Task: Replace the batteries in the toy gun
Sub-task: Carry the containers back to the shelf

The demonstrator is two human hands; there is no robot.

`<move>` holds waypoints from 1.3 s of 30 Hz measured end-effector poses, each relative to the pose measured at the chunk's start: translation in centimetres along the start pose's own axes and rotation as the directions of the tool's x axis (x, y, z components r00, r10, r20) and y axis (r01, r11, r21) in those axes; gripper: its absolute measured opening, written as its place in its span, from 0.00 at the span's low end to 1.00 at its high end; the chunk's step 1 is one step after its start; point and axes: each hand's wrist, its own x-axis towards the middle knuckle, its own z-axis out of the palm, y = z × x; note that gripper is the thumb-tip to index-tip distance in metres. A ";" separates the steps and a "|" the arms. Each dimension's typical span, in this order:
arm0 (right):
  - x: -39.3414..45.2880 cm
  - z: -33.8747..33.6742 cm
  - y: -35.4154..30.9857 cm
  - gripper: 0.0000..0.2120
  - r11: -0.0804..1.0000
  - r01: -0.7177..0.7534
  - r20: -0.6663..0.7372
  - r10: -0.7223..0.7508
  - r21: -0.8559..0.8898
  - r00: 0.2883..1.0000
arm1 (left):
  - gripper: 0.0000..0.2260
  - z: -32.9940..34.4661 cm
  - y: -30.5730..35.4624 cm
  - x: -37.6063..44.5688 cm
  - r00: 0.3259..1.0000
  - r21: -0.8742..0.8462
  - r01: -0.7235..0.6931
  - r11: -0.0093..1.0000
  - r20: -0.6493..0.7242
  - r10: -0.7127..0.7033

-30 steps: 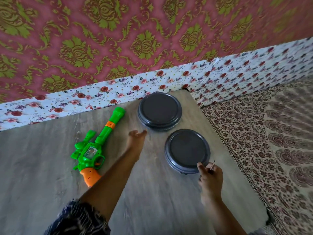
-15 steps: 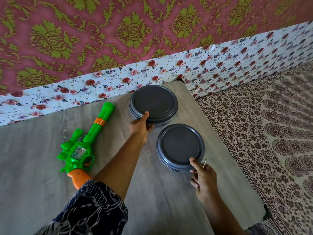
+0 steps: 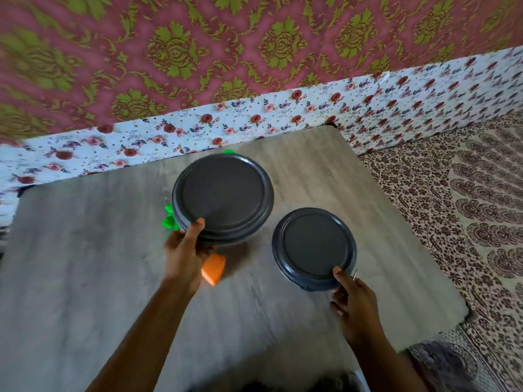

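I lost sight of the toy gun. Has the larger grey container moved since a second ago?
Yes. The left hand has lifted the larger grey container left, over the toy gun.

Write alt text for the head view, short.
Left hand holds a dark round container lifted over a green and orange toy gun; right hand grips a second container on the grey table.

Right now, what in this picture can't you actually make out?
- Toy gun: mostly hidden in the head view behind the large dark container and the left hand; only the orange grip and green bits show.
- Both containers' contents: their lids cover them.
- The thin metal object by the right hand: too small to identify.
- Whether the small container is lifted or resting on the table: unclear.
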 end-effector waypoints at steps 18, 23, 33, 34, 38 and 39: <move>-3.7 4.4 3.1 0.17 0.987 0.046 0.301 0.003 -0.154 0.953 | 0.04 -14.6 0.6 -6.9 0.944 -0.052 0.004 0.999 -0.329 -0.021; -3.8 5.8 3.3 0.17 0.986 0.011 0.329 0.044 -0.165 0.943 | 0.02 -16.3 0.9 -9.1 0.912 -0.089 -0.005 0.996 -0.408 -0.032; -6.4 10.3 5.8 0.17 0.974 -0.013 0.406 0.105 -0.224 0.908 | 0.09 -22.1 2.2 -11.8 0.845 -0.095 -0.055 0.994 -0.534 -0.004; -6.5 10.6 6.1 0.17 0.972 -0.002 0.410 0.102 -0.236 0.906 | 0.09 -22.3 2.4 -11.7 0.845 -0.100 -0.063 0.993 -0.535 0.000; -8.5 12.8 7.9 0.16 0.961 0.038 0.426 0.085 -0.273 0.901 | 0.10 -25.0 3.7 -11.4 0.838 -0.150 -0.104 0.983 -0.545 0.005; -9.0 13.3 8.3 0.16 0.961 0.047 0.434 0.079 -0.273 0.897 | 0.08 -25.7 4.1 -11.2 0.843 -0.155 -0.113 0.981 -0.538 0.012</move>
